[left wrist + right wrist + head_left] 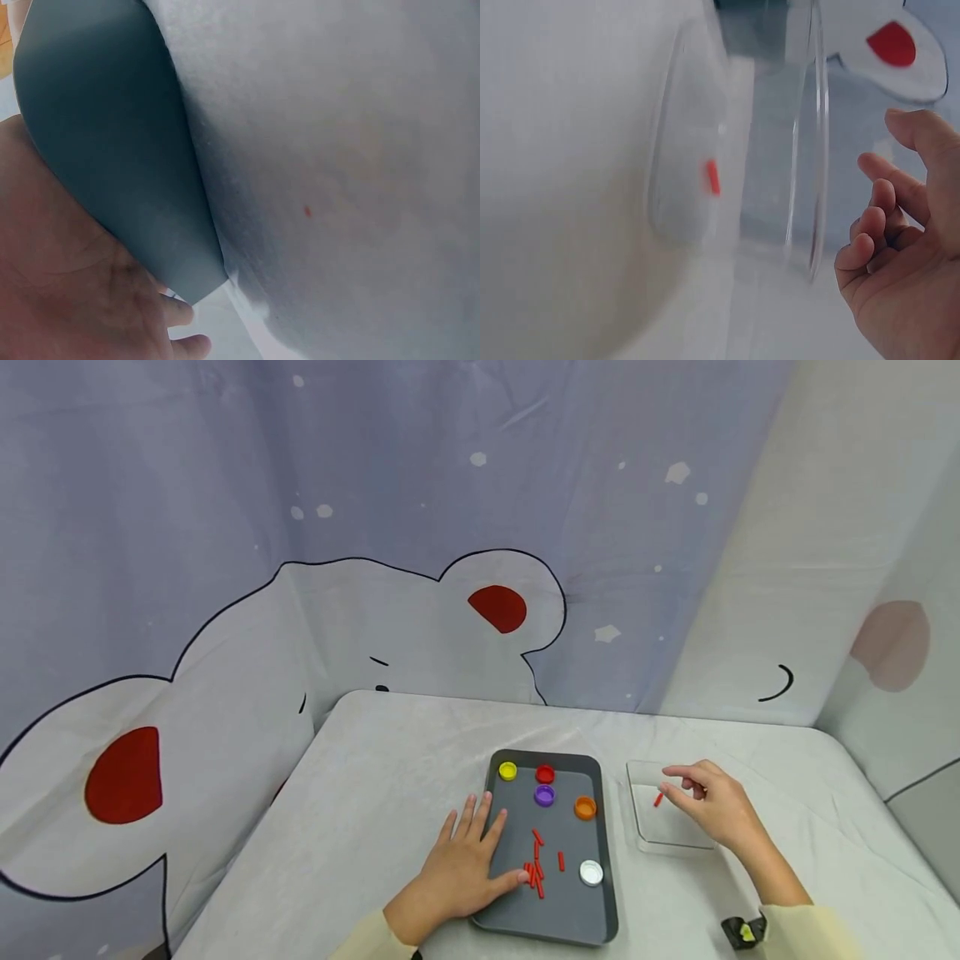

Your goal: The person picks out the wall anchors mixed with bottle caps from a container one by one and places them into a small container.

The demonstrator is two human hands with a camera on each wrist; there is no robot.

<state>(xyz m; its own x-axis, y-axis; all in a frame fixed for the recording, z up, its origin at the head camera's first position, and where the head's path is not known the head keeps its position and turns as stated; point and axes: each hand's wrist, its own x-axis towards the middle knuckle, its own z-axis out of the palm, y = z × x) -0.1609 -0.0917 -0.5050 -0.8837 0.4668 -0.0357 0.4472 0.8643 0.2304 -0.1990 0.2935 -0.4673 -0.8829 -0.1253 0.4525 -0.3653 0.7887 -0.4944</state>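
A table [375, 802] covered in wrinkled white cloth carries a dark grey rectangular tray [562, 920] with rounded corners and a raised rim. Just right of the tray, not touching it, stands a transparent box [678, 824].

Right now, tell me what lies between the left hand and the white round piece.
In the head view, red sticks lie on the tray between the left hand and the white round piece, a lone stick nearest the piece.
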